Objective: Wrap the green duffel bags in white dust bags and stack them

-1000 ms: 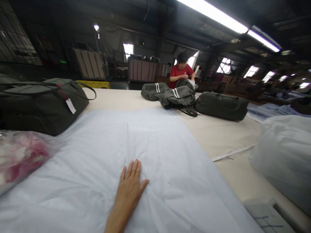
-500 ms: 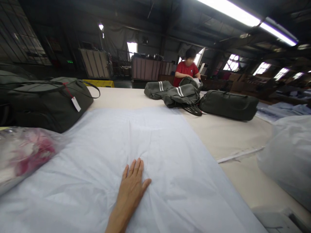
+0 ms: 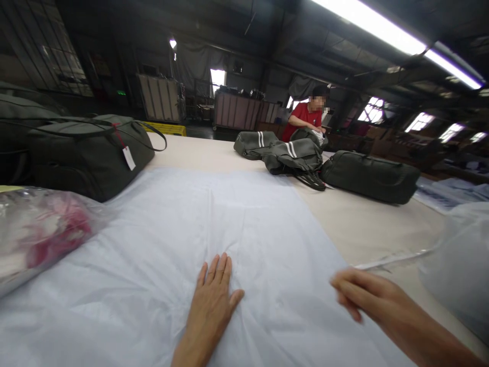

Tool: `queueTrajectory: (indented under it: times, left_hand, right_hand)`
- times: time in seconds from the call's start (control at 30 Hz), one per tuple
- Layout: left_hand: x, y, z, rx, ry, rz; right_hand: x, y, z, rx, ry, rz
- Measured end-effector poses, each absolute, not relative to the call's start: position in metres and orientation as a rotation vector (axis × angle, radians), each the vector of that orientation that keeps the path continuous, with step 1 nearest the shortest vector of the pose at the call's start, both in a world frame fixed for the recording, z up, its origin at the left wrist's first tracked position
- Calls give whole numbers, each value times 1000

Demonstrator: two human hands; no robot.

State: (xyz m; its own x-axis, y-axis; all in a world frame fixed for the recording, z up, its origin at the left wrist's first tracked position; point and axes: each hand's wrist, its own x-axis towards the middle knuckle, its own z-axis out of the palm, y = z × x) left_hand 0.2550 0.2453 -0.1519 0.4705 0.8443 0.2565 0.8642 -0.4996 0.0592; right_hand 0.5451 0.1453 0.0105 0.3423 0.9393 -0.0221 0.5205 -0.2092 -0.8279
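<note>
A pale bluish-white plastic sheet (image 3: 275, 244), thin and wrinkled, spreads over the cream table. Flat on the middle of it lies my left hand (image 3: 214, 295), palm down with fingers stretched and thumb apart. At the sheet's right side, my right hand (image 3: 361, 293) shows its fingers curled together, slightly blurred. Whether anything is between those fingertips is hidden. A clear plastic bag (image 3: 57, 229) with pink and white contents sits by the sheet's left edge.
Dark green bags (image 3: 91, 158) stand at the left, one with a white tag (image 3: 129, 158). More green bags (image 3: 294, 155) lie across the table, before a person in red (image 3: 301, 120) handling one. A translucent bag (image 3: 458, 265) bulges at the right. The cream table (image 3: 344, 224) shows beyond the sheet.
My right hand has come into view from the right, over the sheet's right side. My left hand stays flat on the sheet. The view has shifted slightly.
</note>
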Motion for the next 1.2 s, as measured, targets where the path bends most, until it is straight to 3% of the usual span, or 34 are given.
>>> queueTrajectory:
  times: [0.07,0.2,0.47,0.57,0.7,0.9,1.2]
  left_hand:
    - [255,246,-153,-2630,-1533,-388]
    - [257,245,-155,-2630,-1568,-404]
    - [259,243,-149,-2684,-1623,-438]
    - [259,243,-149,-2694,-1638,-435]
    - [260,243,-151,-2680,-1630,-446]
    - [259,244,-151,-2690,-1605,-419]
    - [260,245,-151,-2709,-1612,-424]
  right_hand:
    - [514,213,8,-1658,-1331,1047]
    - [462,321,-7,-1424,-1423,1278]
    - [445,371,-24,-1447,-1534,1439]
    - [440,394,-27,-1568,-1631,1262]
    - [443,426,-47,-2046,-1746,845]
    - [455,452,-72,-2456,-1840,754]
    - [450,465,-74,-2642,-1888,399]
